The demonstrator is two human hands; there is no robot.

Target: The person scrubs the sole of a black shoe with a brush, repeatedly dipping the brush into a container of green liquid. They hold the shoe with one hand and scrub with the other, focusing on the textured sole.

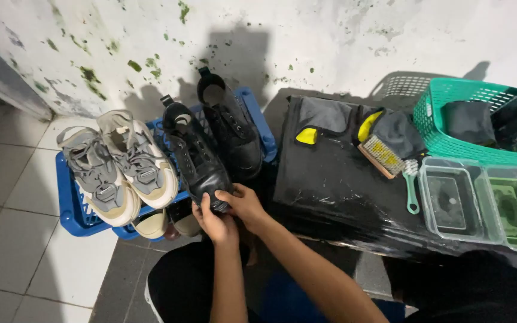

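Hidden: toe of the black leather lace-up boot (195, 158), under both hands, left (215, 224), right (243, 203), clamped on it.
Blue plastic crate (70, 206): grey-and-cream sneakers (118, 170), boots.

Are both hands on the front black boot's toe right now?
Touching. The head view shows the left hand and right hand wrapped around the toe of the front black boot, fingers pressed on the leather with no gap.
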